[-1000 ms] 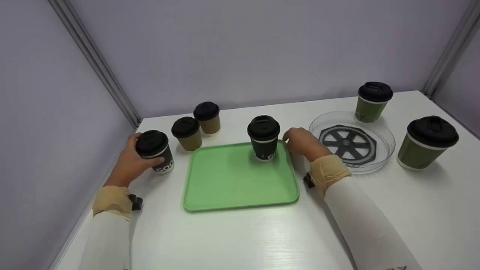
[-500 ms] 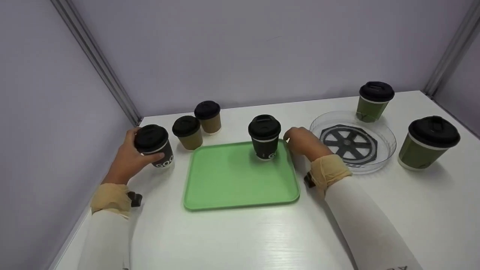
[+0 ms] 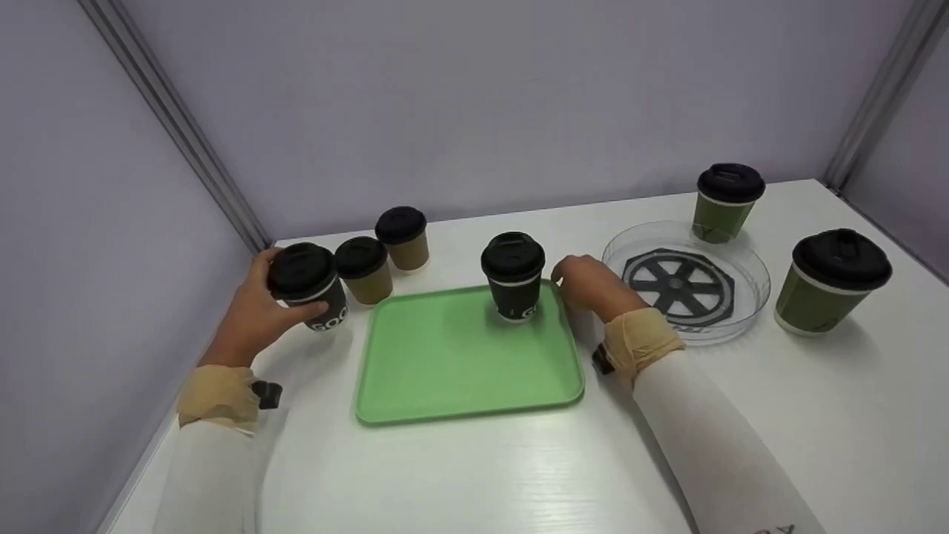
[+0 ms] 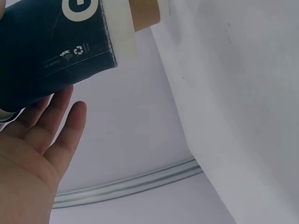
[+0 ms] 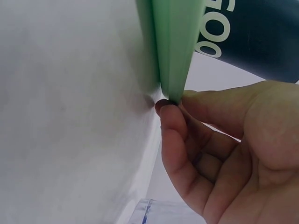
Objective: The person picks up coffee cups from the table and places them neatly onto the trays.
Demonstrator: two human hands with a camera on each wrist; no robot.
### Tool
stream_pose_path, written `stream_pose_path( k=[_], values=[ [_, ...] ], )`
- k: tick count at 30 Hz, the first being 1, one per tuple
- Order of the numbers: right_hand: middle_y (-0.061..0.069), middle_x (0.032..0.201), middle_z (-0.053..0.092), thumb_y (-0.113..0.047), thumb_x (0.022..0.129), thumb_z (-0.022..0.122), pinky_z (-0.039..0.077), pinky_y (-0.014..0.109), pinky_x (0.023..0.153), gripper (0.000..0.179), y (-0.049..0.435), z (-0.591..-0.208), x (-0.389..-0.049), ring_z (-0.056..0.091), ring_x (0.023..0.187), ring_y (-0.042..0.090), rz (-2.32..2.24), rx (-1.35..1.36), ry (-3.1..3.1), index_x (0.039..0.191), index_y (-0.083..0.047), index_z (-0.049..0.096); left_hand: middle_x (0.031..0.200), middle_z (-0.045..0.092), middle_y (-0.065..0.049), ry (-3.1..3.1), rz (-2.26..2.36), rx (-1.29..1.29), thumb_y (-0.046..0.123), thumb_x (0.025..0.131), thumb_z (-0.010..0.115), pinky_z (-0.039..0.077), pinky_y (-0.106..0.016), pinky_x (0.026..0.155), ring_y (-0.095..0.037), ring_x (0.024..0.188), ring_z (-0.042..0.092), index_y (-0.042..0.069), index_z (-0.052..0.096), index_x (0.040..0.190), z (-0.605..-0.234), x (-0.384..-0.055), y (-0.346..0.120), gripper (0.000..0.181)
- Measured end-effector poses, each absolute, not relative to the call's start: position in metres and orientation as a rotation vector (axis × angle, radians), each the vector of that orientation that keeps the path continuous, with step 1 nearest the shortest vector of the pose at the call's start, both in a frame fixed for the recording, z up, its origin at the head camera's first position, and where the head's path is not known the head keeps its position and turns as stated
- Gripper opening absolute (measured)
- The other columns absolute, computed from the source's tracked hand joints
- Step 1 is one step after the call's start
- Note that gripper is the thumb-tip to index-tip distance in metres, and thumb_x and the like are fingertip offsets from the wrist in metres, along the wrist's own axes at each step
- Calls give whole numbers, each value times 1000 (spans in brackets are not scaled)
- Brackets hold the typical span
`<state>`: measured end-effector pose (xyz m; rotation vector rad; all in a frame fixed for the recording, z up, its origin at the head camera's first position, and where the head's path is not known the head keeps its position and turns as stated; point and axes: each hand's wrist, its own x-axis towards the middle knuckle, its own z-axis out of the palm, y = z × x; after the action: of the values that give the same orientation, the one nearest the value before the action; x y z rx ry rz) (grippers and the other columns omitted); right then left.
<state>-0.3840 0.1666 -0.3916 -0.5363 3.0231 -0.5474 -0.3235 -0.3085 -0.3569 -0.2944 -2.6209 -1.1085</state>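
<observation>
My left hand [image 3: 256, 315] grips a black paper coffee cup [image 3: 326, 305] with a black lid and white lettering, thumb in front and fingers round the far side. In the left wrist view the cup's [image 4: 56, 51] base is just off the table. My right hand [image 3: 593, 283] pinches the rim of the green tray [image 3: 467, 356] near its back right corner. The right wrist view has thumb and fingertips meeting on the tray's edge [image 5: 177, 56]. A second black cup [image 3: 515, 285] stands upright on the tray near its back right corner.
Two small brown cups [image 3: 368, 285] [image 3: 409, 252] stand behind the tray's left corner. Right of my right hand lies a clear round dish [image 3: 756, 297] over a dark spoked pattern. Two green cups [image 3: 719, 215] [image 3: 819, 300] stand beyond it. Walls border the table's back and left.
My left hand has raised the black cup slightly and brought it a little nearer the small brown cups. The right hand keeps its pinch on the tray. The head view has shifted a little.
</observation>
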Motion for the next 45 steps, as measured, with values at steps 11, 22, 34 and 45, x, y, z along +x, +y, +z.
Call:
stream_pose_path(
  k=[11, 22, 34, 45],
  values=[
    [21, 111, 67, 0, 89, 54, 47, 47, 93, 28, 157, -395, -384, 61, 106, 37, -565, -543, 3015, 112, 3, 70, 133, 50, -8, -2593, -1154, -347, 36, 66, 91, 31, -53, 103, -27, 124, 44, 14, 33, 144, -354, -322, -293, 99],
    [20, 110, 68, 2, 87, 52, 50, 46, 87, 29, 160, -394, -382, 62, 100, 34, -560, -539, 3016, 111, 3, 70, 130, 55, -4, -2578, -1177, -442, 36, 66, 92, 32, -51, 103, -23, 122, 48, 18, 34, 143, -356, -333, -270, 98],
    [21, 111, 67, 2, 89, 53, 48, 48, 90, 29, 163, -393, -382, 61, 103, 37, -565, -541, 3015, 112, 4, 70, 131, 53, -15, -2588, -1236, -555, 16, 71, 89, 33, -51, 103, -30, 122, 47, 4, 32, 143, -338, -328, -232, 93],
    [20, 110, 68, 3, 88, 52, 49, 46, 89, 29, 167, -391, -382, 62, 102, 35, -564, -550, 3024, 112, 4, 70, 133, 52, -8, -2631, -1232, -571, 34, 68, 90, 35, -49, 102, -24, 121, 48, 15, 32, 143, -357, -354, -222, 97]
  ],
)
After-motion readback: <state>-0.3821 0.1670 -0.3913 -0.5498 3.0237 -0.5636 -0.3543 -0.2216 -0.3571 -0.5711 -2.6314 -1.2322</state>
